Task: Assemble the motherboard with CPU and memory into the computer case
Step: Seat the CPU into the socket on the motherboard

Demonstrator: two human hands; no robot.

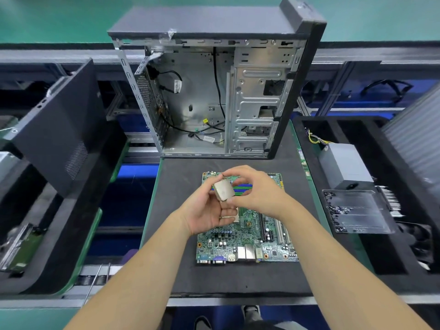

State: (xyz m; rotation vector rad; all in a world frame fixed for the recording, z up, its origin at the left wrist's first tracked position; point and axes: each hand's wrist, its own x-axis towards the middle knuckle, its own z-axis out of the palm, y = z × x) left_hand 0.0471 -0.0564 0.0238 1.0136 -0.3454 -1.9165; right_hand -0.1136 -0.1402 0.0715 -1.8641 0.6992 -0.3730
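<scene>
A silver CPU [222,191] is held above the motherboard [247,236], tilted, with its metal lid turned toward the camera. It is pinched by both hands: the left hand [209,213] cradles it from below with fingers curled at its lower edge, and the right hand [254,191] closes round it from above and from the right, thumb and fingers set on its edges. Each grip is thus closed on the chip, not spread.

The motherboard is laid flat on a dark mat [181,270] on the counter, its port row turned toward the person. The socket area is mostly covered by the hands and the chip, so its state cannot be told; only a pale corner is seen below the left fingers. Blue and green memory slots [240,188] are partly hidden behind the CPU.

Behind the board, at the far edge of the mat, the computer case [214,91] is stood upright with its open side facing the camera; loose black cables [217,91] hang inside it. To the left a dark side panel [57,129] is leaned in a foam tray. To the right, a grey power supply [342,163] is seated in a black foam tray, and just in front of it lies a clear box [357,210] holding what may be small screws. Two thin metal rods [100,279] are seen at lower left.
</scene>
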